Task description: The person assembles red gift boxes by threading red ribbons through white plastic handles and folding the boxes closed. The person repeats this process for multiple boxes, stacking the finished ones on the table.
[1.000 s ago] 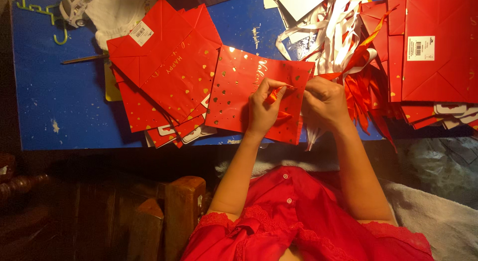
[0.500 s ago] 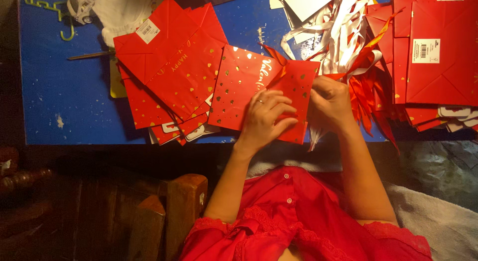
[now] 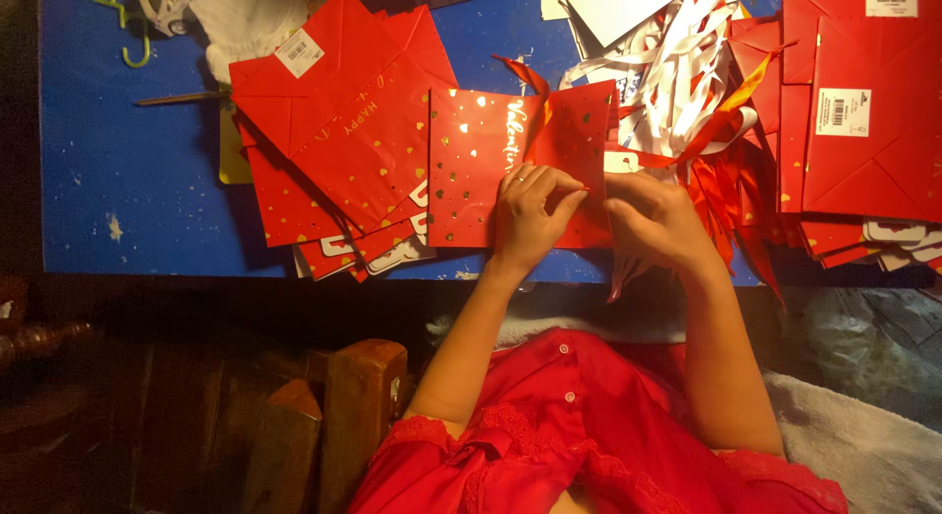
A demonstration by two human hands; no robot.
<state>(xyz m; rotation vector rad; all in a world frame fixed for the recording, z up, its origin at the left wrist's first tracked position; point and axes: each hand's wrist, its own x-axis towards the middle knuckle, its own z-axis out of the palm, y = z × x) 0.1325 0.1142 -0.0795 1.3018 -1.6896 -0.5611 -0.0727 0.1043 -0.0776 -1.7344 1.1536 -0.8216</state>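
- While both hands work at its right part, the flat glossy red paper gift bag with gold hearts [image 3: 471,166] lies on the blue tabletop [image 3: 128,180]; step in hand looks like fitting a ribbon handle
- left hand [image 3: 530,220]: fingers curled narrow, pressing the bag flat under the fingertips
- right hand [image 3: 659,223]: fingers pinched narrow at the bag's edge; whether they grip ribbon, cannot tell
- red-orange satin ribbon strip [image 3: 530,82] rises just beyond the fingertips
- next move likely calls for a fine pinch, bag held flat
- stack of plain red paper bags [image 3: 334,131] left of the fingers; loose pile of red and white ribbons [image 3: 687,73] beyond the right fingers
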